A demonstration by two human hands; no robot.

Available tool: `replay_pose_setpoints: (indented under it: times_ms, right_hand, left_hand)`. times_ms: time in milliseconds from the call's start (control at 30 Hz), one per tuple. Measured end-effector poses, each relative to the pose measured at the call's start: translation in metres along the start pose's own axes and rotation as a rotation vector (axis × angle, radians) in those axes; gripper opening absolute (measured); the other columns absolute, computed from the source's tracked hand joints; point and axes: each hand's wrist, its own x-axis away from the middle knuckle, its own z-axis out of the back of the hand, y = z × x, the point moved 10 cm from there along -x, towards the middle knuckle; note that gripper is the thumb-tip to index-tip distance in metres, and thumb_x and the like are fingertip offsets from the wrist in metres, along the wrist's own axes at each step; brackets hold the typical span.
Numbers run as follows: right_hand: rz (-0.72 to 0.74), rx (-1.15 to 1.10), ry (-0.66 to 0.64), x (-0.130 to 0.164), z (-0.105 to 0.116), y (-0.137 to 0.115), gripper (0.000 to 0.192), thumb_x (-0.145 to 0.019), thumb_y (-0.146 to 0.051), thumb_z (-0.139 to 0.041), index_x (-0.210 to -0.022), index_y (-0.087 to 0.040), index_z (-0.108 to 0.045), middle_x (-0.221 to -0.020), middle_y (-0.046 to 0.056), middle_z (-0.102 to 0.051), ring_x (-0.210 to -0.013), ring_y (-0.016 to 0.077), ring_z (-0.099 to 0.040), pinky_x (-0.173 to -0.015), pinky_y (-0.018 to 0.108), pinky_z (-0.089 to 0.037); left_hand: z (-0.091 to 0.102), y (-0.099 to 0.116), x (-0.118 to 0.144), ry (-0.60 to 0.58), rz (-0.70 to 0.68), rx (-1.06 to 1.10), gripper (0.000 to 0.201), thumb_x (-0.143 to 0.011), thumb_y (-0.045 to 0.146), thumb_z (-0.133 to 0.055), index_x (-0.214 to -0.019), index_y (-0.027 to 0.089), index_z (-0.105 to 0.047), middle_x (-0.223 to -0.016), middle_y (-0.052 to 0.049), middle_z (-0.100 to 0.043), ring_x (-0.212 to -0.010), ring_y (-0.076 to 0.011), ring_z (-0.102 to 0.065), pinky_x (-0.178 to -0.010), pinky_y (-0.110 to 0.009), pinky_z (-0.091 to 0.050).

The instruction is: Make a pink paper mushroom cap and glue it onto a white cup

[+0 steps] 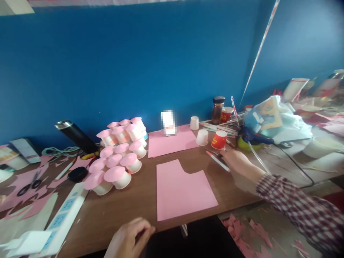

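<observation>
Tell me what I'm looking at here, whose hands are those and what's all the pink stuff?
A person is wearing a camera on their head, so you see what they see, looking down at a brown table by a blue wall. There is no machine, only two bare hands. The right hand, on an arm in a checked sleeve, reaches out and touches a pen lying on the table. The left hand rests at the near edge, fingers curled, holding nothing I can see. In the middle lies a pink paper sheet with a piece cut out of its top. To the left is a pile of white paper cups with pink tops. A red paper cup stands near the pen, and scissors lie far left.
</observation>
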Motion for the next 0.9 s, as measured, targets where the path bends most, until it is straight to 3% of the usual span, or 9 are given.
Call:
replay_pose_setpoints:
  times_ms: [133,300,433,567,733,833,900]
  right_hand:
    - [-0.027,0.003,-0.059,-0.006,-0.011,0.003,0.024,-0.087,-0.014,-0.042,-0.102,-0.009,-0.060,-0.088,0.019,-0.067,-0.075,0.0251,-0.066,-0.063,0.030,-0.043]
    - [-0.008,-0.022,-0.033,-0.007,-0.012,0.008,0.022,-0.087,-0.017,-0.042,-0.100,-0.012,-0.059,-0.098,0.019,-0.065,-0.082,0.0262,-0.064,-0.064,0.030,-0.043]
    - [0.044,-0.068,0.011,-0.003,-0.012,0.013,0.026,-0.087,-0.020,-0.042,-0.107,-0.016,-0.057,-0.104,0.014,-0.066,-0.086,0.0247,-0.063,-0.069,0.030,-0.044]
    - [0.164,-0.254,0.067,0.001,-0.009,0.014,0.031,-0.085,-0.021,-0.041,-0.110,-0.017,-0.059,-0.108,0.011,-0.067,-0.090,0.0245,-0.064,-0.077,0.032,-0.047]
    - [0.149,-0.484,0.048,0.005,-0.002,0.017,0.030,-0.082,-0.025,-0.042,-0.104,-0.017,-0.062,-0.103,0.011,-0.067,-0.090,0.0257,-0.063,-0.080,0.037,-0.047]
    - [0.111,-0.763,0.032,0.010,0.000,0.007,0.027,-0.081,-0.027,-0.047,-0.102,-0.020,-0.063,-0.098,0.008,-0.067,-0.086,0.0233,-0.063,-0.077,0.035,-0.048]
    - [0.021,-1.082,-0.025,0.012,-0.009,-0.003,0.031,-0.081,-0.033,-0.050,-0.106,-0.019,-0.060,-0.094,0.008,-0.066,-0.074,0.0191,-0.062,-0.065,0.032,-0.051]
  left_hand:
    - [0.029,0.007,-0.038,0.248,0.078,-0.121,0.029,-0.084,0.044,-0.044,-0.099,0.025,-0.060,-0.089,-0.002,-0.064,-0.079,-0.0158,-0.059,-0.071,-0.025,-0.042]
    - [0.035,0.015,-0.075,0.410,0.114,-0.413,0.045,-0.077,0.055,-0.049,-0.103,0.018,-0.055,-0.096,-0.009,-0.060,-0.091,-0.0259,-0.057,-0.071,-0.033,-0.040]
    - [0.033,0.010,-0.087,0.403,0.162,-0.408,0.041,-0.074,0.054,-0.055,-0.095,0.018,-0.054,-0.094,-0.007,-0.059,-0.087,-0.0239,-0.058,-0.066,-0.031,-0.038]
    - [0.031,0.001,-0.092,0.344,0.195,-0.304,0.034,-0.074,0.050,-0.056,-0.090,0.020,-0.052,-0.091,-0.005,-0.060,-0.084,-0.0212,-0.058,-0.063,-0.028,-0.035]
    - [0.030,-0.003,-0.094,0.301,0.227,-0.157,0.031,-0.072,0.047,-0.058,-0.086,0.022,-0.048,-0.088,-0.002,-0.061,-0.081,-0.0203,-0.057,-0.061,-0.028,-0.034]
    - [0.029,0.000,-0.094,0.325,0.205,-0.084,0.028,-0.073,0.041,-0.058,-0.088,0.022,-0.045,-0.080,-0.001,-0.061,-0.074,-0.0197,-0.057,-0.059,-0.028,-0.033]
    - [0.029,0.003,-0.094,0.351,0.167,-0.030,0.027,-0.073,0.036,-0.058,-0.092,0.021,-0.046,-0.079,-0.001,-0.062,-0.074,-0.0200,-0.058,-0.060,-0.028,-0.034]
